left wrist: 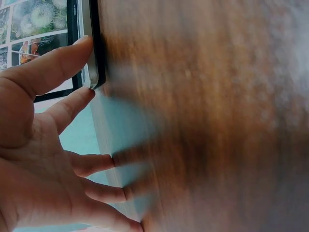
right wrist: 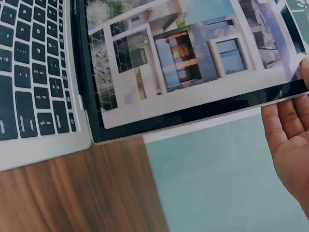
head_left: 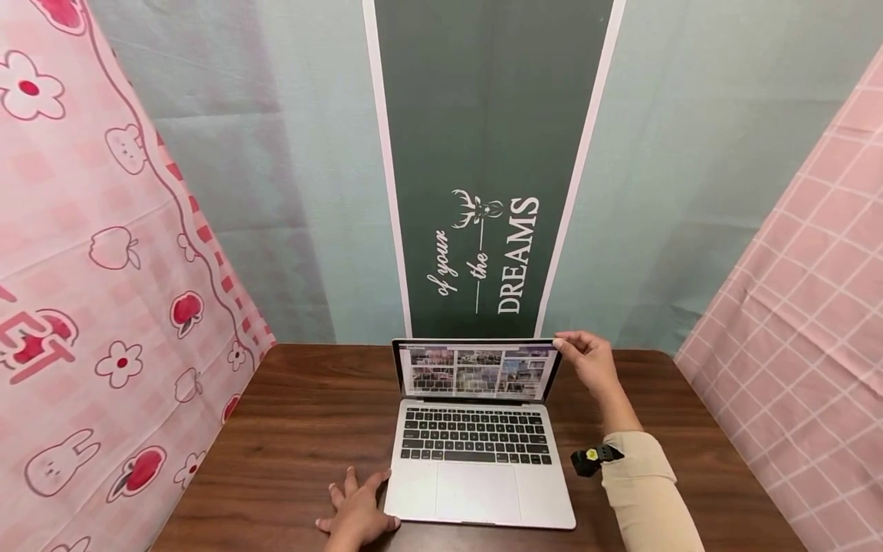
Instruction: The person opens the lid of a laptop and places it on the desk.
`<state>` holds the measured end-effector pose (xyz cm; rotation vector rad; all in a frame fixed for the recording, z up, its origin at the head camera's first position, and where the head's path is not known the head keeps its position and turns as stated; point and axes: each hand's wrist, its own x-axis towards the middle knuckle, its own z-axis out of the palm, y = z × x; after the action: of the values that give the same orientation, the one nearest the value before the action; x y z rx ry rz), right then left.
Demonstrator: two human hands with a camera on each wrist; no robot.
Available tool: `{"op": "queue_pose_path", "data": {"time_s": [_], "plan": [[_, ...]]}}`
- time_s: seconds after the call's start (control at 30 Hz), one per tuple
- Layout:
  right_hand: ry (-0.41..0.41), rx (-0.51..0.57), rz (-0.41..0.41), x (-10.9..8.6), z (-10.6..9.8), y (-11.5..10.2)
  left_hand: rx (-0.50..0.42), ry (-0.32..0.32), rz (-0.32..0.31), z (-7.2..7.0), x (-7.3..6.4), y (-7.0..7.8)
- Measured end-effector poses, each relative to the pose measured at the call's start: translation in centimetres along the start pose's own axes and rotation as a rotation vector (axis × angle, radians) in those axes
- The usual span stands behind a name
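A silver laptop (head_left: 477,494) stands unfolded on the wooden table, its black keys facing up. Its lit screen (head_left: 476,372) displays a page of several pictures. At the screen's top right corner my right hand (head_left: 589,362) pinches the lid, thumb on the front and fingers behind; the right wrist view shows these fingers (right wrist: 285,121) at the lid's edge. My left hand (head_left: 356,510) rests beside the laptop's front left corner, fingers spread on the table. In the left wrist view its straight thumb (left wrist: 60,63) and index finger touch the base about that corner.
The brown wooden table (head_left: 310,414) extends on both sides of the laptop. Behind it hangs a grey-green cloth (head_left: 476,115) with white lettering. Pink patterned cloths stand at the left (head_left: 124,268) and right (head_left: 793,307). A small black device (head_left: 588,461) is strapped at the right wrist.
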<state>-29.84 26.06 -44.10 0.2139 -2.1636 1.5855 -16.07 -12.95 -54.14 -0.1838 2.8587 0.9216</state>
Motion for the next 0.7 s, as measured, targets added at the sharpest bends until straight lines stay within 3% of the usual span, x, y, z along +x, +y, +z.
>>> {"op": "queue_pose_path", "data": {"time_s": [0.2,0.5,0.7], "plan": [[0.060,0.078,0.102,0.3,0.9,-0.5,0.006,-0.013,-0.006,0.0,0.2,-0.2],[0.138,0.096,0.229,2.0,2.5,3.0,0.019,-0.033,-0.028,-0.1,0.2,-0.6],[0.207,0.066,0.277,2.9,3.3,3.8,0.022,-0.029,-0.016,0.0,0.3,-0.5]]}}
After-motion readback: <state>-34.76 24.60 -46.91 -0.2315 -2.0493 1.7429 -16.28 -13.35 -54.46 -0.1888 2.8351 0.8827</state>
